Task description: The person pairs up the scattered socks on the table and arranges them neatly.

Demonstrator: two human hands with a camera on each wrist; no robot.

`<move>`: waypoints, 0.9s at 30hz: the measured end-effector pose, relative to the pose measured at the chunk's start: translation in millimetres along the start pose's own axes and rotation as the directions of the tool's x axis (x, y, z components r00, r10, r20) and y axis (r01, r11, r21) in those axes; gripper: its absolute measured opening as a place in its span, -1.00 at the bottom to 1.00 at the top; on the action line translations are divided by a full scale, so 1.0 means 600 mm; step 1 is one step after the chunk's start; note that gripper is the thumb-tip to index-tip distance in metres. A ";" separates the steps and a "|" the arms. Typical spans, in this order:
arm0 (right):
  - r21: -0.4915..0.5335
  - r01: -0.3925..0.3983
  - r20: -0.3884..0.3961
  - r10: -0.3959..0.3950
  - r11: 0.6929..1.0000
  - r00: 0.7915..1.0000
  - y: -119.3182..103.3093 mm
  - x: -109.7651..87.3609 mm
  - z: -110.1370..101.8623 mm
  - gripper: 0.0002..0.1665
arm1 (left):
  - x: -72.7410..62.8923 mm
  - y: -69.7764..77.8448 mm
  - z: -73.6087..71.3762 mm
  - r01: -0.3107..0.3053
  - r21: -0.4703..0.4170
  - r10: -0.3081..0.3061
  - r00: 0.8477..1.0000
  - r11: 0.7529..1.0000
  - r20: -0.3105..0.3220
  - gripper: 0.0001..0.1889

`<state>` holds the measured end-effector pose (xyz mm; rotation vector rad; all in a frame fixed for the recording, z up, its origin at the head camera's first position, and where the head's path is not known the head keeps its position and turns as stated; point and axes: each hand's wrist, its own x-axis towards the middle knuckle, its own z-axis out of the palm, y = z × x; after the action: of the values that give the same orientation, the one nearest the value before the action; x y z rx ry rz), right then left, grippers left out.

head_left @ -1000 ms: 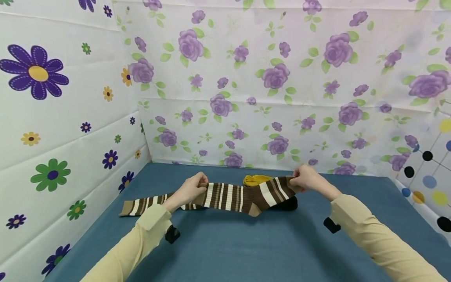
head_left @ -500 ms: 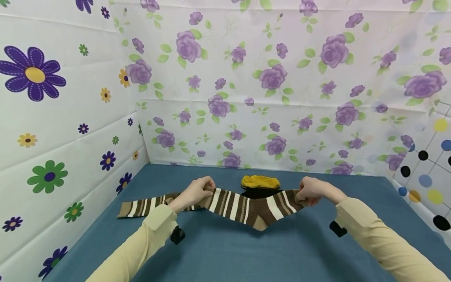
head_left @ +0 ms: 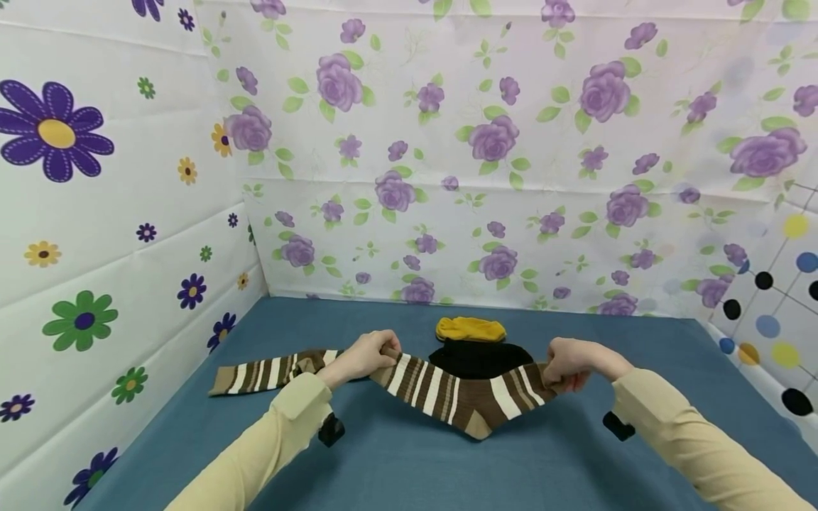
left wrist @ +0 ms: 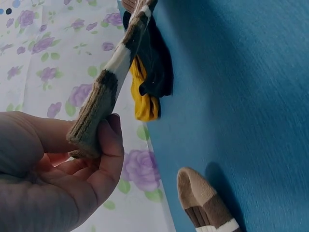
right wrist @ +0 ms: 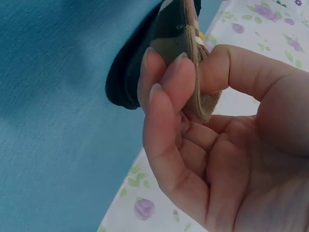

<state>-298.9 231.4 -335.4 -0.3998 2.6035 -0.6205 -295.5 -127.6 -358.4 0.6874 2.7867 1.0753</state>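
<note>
A brown, white and tan striped sock [head_left: 441, 391] is stretched between my two hands, its tan heel sagging lowest in the middle. My left hand [head_left: 368, 354] pinches its tan cuff [left wrist: 89, 123] between thumb and fingers. At the other end, my right hand [head_left: 571, 362] pinches the toe; the right wrist view shows tan knit [right wrist: 206, 99] between thumb and fingertips. A matching striped sock [head_left: 255, 375] lies on the blue table at the left, partly hidden behind my left hand and forearm.
Behind the held sock lie a black sock [head_left: 479, 357] and, farther back, a folded yellow sock [head_left: 469, 328]. The blue table [head_left: 409, 468] meets a flowered backdrop [head_left: 396, 234] at the rear and patterned sheets at both sides.
Both hands have lowered and come nearer with the striped sock, and moved slightly right. The sock now sags more at the heel, exposing the black and yellow socks behind it.
</note>
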 end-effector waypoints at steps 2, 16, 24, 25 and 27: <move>-0.004 -0.010 0.013 0.010 1.000 1.000 0.001 -0.001 0.002 -0.58 | 0.001 0.000 0.004 -0.003 -0.002 0.003 1.000 1.000 0.011 -0.87; -0.046 -0.043 0.060 0.045 0.998 0.997 0.018 -0.004 0.012 -0.61 | 0.014 -0.009 0.036 -0.025 0.017 0.024 0.998 1.000 0.060 -0.86; -0.046 -0.052 0.059 0.055 0.998 0.997 0.031 -0.004 0.017 -0.60 | 0.021 -0.018 0.048 -0.018 0.005 0.017 0.996 1.000 0.082 -0.86; -0.045 -0.052 0.057 0.054 0.998 0.997 0.032 -0.004 0.017 -0.60 | 0.022 -0.018 0.049 -0.017 0.004 0.017 0.996 1.000 0.085 -0.86; -0.043 -0.050 0.053 0.052 0.998 0.997 0.034 -0.004 0.018 -0.59 | 0.024 -0.019 0.051 -0.016 0.008 0.015 0.996 1.000 0.086 -0.86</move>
<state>-295.2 246.2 -353.0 -0.3570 2.5695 -0.5321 -305.7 -110.1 -387.7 0.7391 2.7195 1.0120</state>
